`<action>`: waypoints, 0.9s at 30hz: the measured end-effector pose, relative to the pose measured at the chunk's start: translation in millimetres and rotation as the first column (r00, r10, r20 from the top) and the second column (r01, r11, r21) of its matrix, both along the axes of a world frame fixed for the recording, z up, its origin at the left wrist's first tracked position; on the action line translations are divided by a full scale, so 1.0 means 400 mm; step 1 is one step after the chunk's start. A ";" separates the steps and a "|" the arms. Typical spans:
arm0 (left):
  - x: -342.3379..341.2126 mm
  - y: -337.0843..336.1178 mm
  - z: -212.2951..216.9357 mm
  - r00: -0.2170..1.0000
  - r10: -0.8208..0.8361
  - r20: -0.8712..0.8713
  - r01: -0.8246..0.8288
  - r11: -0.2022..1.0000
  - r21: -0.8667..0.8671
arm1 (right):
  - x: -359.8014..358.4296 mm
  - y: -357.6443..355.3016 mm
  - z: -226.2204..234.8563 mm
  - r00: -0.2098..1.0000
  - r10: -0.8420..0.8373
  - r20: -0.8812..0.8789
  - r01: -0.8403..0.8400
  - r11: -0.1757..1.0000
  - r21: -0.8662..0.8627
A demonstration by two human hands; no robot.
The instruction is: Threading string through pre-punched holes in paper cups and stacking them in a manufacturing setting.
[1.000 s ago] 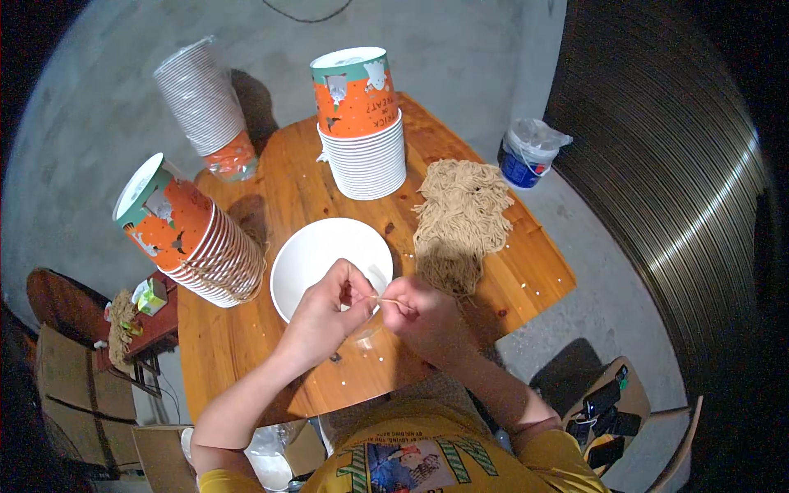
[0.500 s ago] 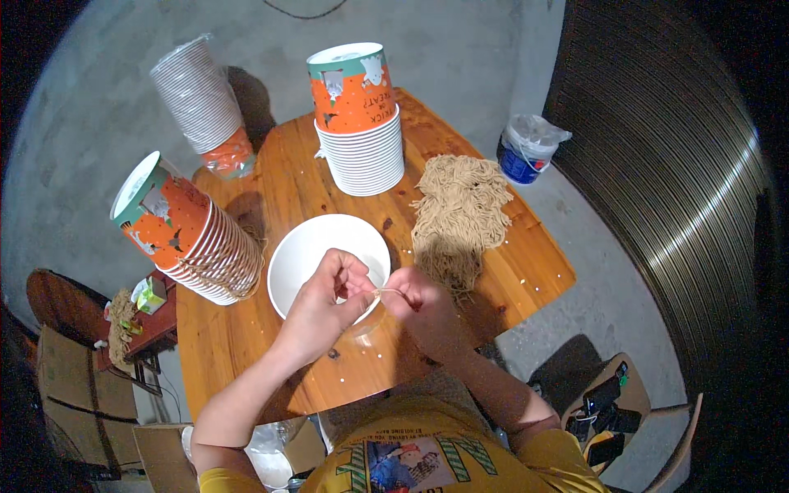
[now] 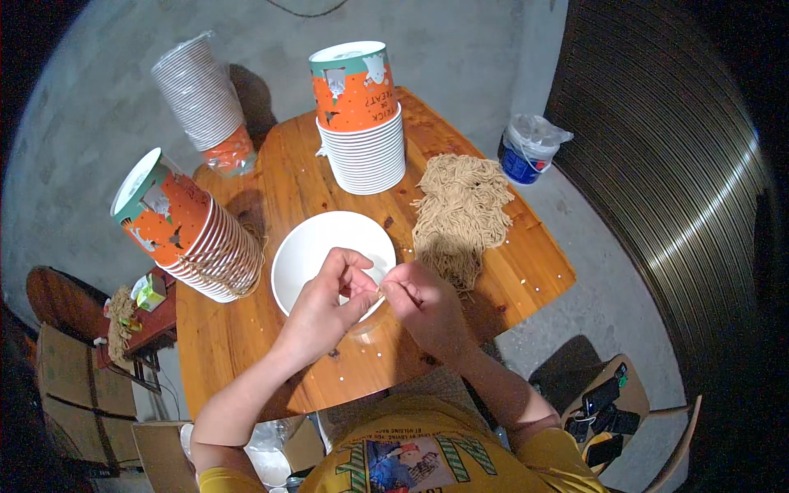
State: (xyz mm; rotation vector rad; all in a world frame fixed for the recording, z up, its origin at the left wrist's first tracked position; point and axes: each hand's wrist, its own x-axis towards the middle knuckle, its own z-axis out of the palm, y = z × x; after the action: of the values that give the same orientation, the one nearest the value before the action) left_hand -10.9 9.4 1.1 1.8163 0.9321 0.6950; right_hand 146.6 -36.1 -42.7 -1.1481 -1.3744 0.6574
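Note:
Close together at the near right side of a white open paper bucket (image 3: 297, 256), my left hand (image 3: 329, 306) and my right hand (image 3: 425, 311) have their fingertips pinched. Between them shows a short end of thin tan cord (image 3: 380, 294); most of it is hidden by the fingers. The bucket's mouth faces up, and my left hand covers part of its rim. A heap of tan cords (image 3: 462, 201) lies on the table beyond my right hand.
Upside-down stacks of orange-and-white paper buckets stand at the left (image 3: 189, 226) and back (image 3: 359, 119) of the wooden table (image 3: 238, 353). Tan cords drape over the left stack. A plastic-wrapped stack (image 3: 197, 99) leans behind. A blue pail (image 3: 523, 156) stands on the floor.
My right hand's fingers have come up against my left fingertips, and less of the cord shows between them. The white bucket appears slightly further right.

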 end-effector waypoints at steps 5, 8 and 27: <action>0.001 0.001 -0.003 1.000 -0.003 0.016 0.003 1.000 0.003 | 0.001 0.005 -0.017 1.000 -0.025 -0.003 0.025 0.999 -0.019; -0.003 0.007 -0.015 0.999 -0.007 0.046 0.007 1.000 -0.011 | 0.009 -0.008 0.003 0.995 -0.029 0.099 0.030 1.000 -0.007; -0.001 0.005 -0.007 1.000 0.000 -0.004 0.000 1.000 0.027 | 0.032 0.001 -0.029 0.930 -0.119 0.348 0.033 0.969 0.243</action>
State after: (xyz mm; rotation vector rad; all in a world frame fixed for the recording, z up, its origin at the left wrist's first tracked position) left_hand -11.5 11.3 -1.8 1.8420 0.9291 0.7079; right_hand 159.3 -35.9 -54.3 -1.1608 -1.6575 0.2217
